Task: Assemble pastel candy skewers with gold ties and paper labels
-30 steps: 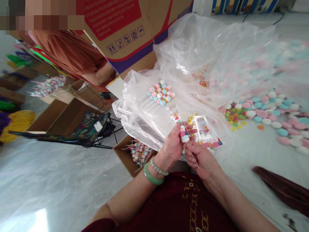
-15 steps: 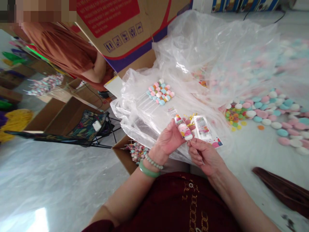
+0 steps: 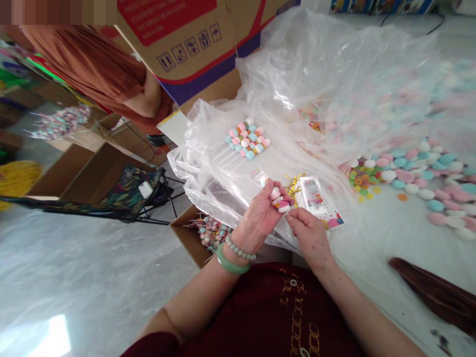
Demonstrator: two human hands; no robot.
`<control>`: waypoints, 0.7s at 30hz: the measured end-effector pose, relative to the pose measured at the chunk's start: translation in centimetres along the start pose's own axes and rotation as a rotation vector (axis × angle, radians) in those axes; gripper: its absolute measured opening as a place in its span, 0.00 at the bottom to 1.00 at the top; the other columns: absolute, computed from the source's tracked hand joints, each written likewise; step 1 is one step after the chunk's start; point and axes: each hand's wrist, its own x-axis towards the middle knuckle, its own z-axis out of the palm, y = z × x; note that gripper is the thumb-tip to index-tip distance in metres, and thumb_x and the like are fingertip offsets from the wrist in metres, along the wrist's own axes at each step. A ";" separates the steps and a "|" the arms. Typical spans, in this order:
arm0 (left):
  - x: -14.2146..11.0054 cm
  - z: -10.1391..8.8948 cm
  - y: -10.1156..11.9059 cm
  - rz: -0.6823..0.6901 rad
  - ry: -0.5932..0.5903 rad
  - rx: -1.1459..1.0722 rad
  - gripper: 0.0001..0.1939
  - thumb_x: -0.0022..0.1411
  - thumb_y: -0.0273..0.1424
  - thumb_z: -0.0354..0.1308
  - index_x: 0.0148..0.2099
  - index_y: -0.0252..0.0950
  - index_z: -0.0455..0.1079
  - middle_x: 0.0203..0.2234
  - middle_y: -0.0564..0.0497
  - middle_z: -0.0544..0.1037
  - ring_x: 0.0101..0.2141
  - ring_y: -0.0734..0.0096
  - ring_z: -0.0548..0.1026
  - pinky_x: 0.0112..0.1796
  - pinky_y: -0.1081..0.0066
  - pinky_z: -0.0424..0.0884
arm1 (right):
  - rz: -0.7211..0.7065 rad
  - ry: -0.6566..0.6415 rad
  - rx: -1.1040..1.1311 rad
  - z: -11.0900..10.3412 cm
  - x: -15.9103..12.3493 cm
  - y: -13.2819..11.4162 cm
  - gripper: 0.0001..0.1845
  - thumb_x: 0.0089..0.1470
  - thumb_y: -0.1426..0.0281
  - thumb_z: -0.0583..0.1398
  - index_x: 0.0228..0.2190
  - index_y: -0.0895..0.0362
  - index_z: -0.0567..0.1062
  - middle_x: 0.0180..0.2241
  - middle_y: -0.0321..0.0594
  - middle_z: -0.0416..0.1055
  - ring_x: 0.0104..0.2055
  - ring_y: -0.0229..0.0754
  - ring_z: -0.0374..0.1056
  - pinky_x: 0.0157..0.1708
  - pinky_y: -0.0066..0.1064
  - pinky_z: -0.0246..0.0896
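Glossy pale floor [image 3: 74,267] spreads under everything, with a large printed cardboard carton [image 3: 186,44] tilted at the top of the view; its red panel carries handling symbols, but the lettering is too blurred to read. A co-worker in a rust-brown garment [image 3: 89,69] stands beyond it, near a folding chair with floral fabric [image 3: 130,193]. A wide clear plastic sheet [image 3: 267,119] lies crumpled on the floor, and loose pink, white and blue discs [image 3: 409,183] are scattered to its right. An open cardboard box [image 3: 189,235] of finished lollipops [image 3: 210,233] sits at the sheet's near edge, while a block of pastel pops [image 3: 247,139] rests on the plastic.

Just beyond the hands lie a printed card [image 3: 312,196] and gold twist ties [image 3: 293,191], both with print or detail too small to make out. The left hand [image 3: 262,215], wearing a jade bangle [image 3: 230,263] and a bead bracelet [image 3: 240,248], curls its fingers [image 3: 274,191] around a pastel candy pop [image 3: 280,201]. The pop's long axis runs diagonally, from upper left to lower right, toward the right hand [image 3: 308,233]. That hand is the nearer one to the pop's lower end, its fingertips [image 3: 292,215] pinched together against it.
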 end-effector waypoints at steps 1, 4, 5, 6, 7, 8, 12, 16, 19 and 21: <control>0.1 -0.2 0.3 -0.004 -0.001 -0.006 0.13 0.64 0.37 0.50 0.31 0.33 0.66 0.21 0.52 0.69 0.23 0.74 0.69 0.31 0.69 0.68 | 0.027 -0.006 0.040 -0.1 0.1 0.2 0.09 0.49 0.64 0.56 0.22 0.55 0.70 0.15 0.28 0.56 0.21 0.36 0.53 0.22 0.28 0.46; 0.4 -1.0 1.1 0.048 0.009 -0.021 0.11 0.63 0.36 0.52 0.32 0.33 0.66 0.23 0.52 0.70 0.27 0.70 0.72 0.35 0.66 0.69 | 0.066 0.021 0.030 -0.6 0.3 0.8 0.10 0.48 0.63 0.56 0.21 0.55 0.70 0.15 0.28 0.55 0.21 0.36 0.52 0.22 0.28 0.45; 0.5 -1.3 1.3 0.070 0.011 -0.015 0.11 0.62 0.35 0.53 0.32 0.33 0.66 0.23 0.52 0.71 0.28 0.70 0.73 0.36 0.65 0.69 | 0.058 0.032 -0.005 -0.7 0.4 0.9 0.10 0.48 0.63 0.56 0.21 0.55 0.70 0.15 0.28 0.56 0.21 0.36 0.53 0.23 0.28 0.46; 0.5 -1.4 1.4 0.089 0.012 -0.002 0.10 0.62 0.35 0.54 0.32 0.33 0.67 0.23 0.52 0.71 0.29 0.69 0.73 0.37 0.65 0.69 | 0.046 0.042 -0.040 -0.9 0.4 1.0 0.10 0.48 0.63 0.56 0.22 0.55 0.71 0.16 0.29 0.57 0.22 0.36 0.54 0.23 0.28 0.47; 0.5 -1.5 1.4 0.105 0.009 0.019 0.09 0.61 0.35 0.55 0.33 0.33 0.67 0.24 0.52 0.71 0.29 0.69 0.74 0.37 0.65 0.69 | 0.032 0.046 -0.069 -0.9 0.4 0.9 0.10 0.48 0.63 0.56 0.22 0.55 0.71 0.16 0.29 0.57 0.22 0.37 0.54 0.24 0.28 0.48; 0.4 -1.5 1.2 0.123 0.004 0.044 0.09 0.60 0.35 0.56 0.33 0.33 0.67 0.24 0.52 0.72 0.29 0.68 0.74 0.38 0.65 0.70 | 0.018 0.047 -0.092 -0.9 0.4 0.8 0.10 0.49 0.63 0.56 0.23 0.55 0.71 0.16 0.29 0.58 0.23 0.37 0.55 0.25 0.28 0.48; -0.3 -1.0 -0.5 0.163 -0.054 0.133 0.10 0.58 0.35 0.58 0.35 0.33 0.67 0.25 0.52 0.72 0.27 0.71 0.73 0.34 0.67 0.70 | -0.074 0.073 -0.208 -0.4 0.1 0.2 0.10 0.51 0.63 0.55 0.23 0.54 0.71 0.18 0.31 0.62 0.24 0.39 0.58 0.27 0.29 0.50; -0.7 -0.6 -2.3 0.188 -0.118 0.118 0.10 0.58 0.34 0.58 0.32 0.32 0.67 0.24 0.52 0.71 0.26 0.76 0.71 0.32 0.74 0.69 | -0.193 0.109 -0.231 -0.1 -0.2 -0.1 0.10 0.52 0.64 0.55 0.23 0.54 0.70 0.21 0.33 0.66 0.26 0.39 0.60 0.28 0.29 0.52; -0.5 -0.5 -2.3 0.170 -0.101 0.102 0.10 0.57 0.34 0.60 0.32 0.32 0.67 0.24 0.52 0.71 0.26 0.76 0.71 0.33 0.72 0.69 | -0.131 0.049 -0.139 -0.7 -0.1 0.4 0.11 0.52 0.63 0.55 0.23 0.54 0.70 0.19 0.31 0.63 0.23 0.38 0.59 0.26 0.29 0.53; -0.3 -0.6 -1.6 0.149 -0.045 0.097 0.11 0.56 0.35 0.61 0.32 0.32 0.66 0.23 0.53 0.70 0.25 0.75 0.70 0.33 0.70 0.69 | -0.072 0.003 -0.127 -1.0 0.0 0.8 0.11 0.51 0.63 0.56 0.22 0.55 0.71 0.18 0.30 0.61 0.22 0.37 0.58 0.24 0.28 0.52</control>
